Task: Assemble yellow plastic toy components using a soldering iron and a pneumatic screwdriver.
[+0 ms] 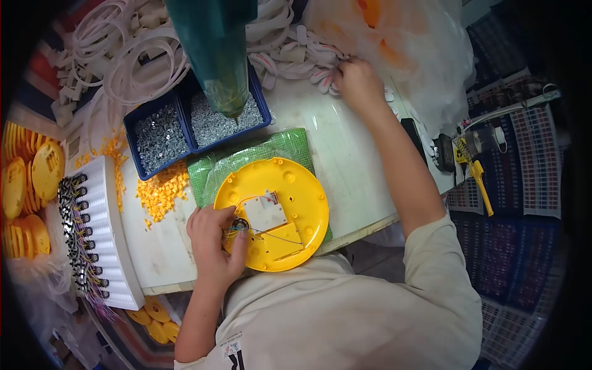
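A round yellow plastic housing [314, 203] lies open side up at the table's front edge, partly on a green mat [300, 148]. Inside it are a white square plate [265, 214], a yellow rectangular cover [280, 242] and thin wires. At its left side my left hand [213, 240] pinches a small round black part with wires [240, 224] between thumb and fingers. My right hand [361, 86] reaches to the far side, fingers bent in at a pile of white plastic pieces [302, 52]; what its fingertips hold is hidden.
A teal powered screwdriver [213, 55] hangs above a blue two-part tray [198, 150] of screws. Small orange-yellow pieces [161, 194] lie beside it. Left stand a white rack [111, 228] of wired black parts and yellow discs [48, 169]. A plastic bag [425, 55] sits far right.
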`<state>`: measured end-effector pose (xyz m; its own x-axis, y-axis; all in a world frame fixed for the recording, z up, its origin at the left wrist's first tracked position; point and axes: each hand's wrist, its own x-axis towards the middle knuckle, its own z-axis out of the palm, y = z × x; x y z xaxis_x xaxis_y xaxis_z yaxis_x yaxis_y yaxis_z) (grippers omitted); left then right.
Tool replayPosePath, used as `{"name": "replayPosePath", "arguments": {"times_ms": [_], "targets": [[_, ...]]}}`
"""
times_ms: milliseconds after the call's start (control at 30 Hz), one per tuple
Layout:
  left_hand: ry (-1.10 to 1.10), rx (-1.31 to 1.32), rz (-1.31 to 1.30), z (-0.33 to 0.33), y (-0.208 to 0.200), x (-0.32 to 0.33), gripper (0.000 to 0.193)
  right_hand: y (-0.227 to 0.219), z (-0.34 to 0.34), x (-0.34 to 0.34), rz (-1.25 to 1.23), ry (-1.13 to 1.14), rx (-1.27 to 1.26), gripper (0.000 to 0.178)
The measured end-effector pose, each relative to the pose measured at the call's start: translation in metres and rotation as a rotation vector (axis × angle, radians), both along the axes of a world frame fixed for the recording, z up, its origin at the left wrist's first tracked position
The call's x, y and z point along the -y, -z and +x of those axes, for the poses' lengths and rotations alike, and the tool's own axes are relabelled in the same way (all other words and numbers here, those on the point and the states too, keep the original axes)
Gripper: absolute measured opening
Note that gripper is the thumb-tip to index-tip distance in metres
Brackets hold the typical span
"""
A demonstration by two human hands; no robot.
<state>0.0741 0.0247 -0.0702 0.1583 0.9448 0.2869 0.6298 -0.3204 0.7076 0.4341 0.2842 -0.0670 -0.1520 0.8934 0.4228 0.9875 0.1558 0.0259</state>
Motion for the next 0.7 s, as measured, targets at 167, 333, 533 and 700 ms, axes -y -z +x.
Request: {"name": "replayPosePath", "arguments": {"times_ms": [167, 333, 533, 700], "targets": [[0.001, -0.026, -0.002, -0.004, -0.001, 0.001, 0.041, -0.033, -0.011, 0.045, -0.046, 0.034, -0.324, 0.023], [-0.020, -0.031, -0.005, -0.007, 0.000, 0.002, 0.041, -0.043, -0.066, 0.107, -0.368, -0.260, -1.037, 0.012], [-0.004, -0.009, 0.001, -0.002, 0.000, 0.000, 0.043, -0.027, -0.123, 0.138, -0.211, -0.686, -0.599, 0.018], [-0.017, -0.002, -0.013, -0.003, 0.000, 0.002, 0.043, -0.029, -0.138, 0.140, -0.309, -0.635, -0.399, 0.021]]}}
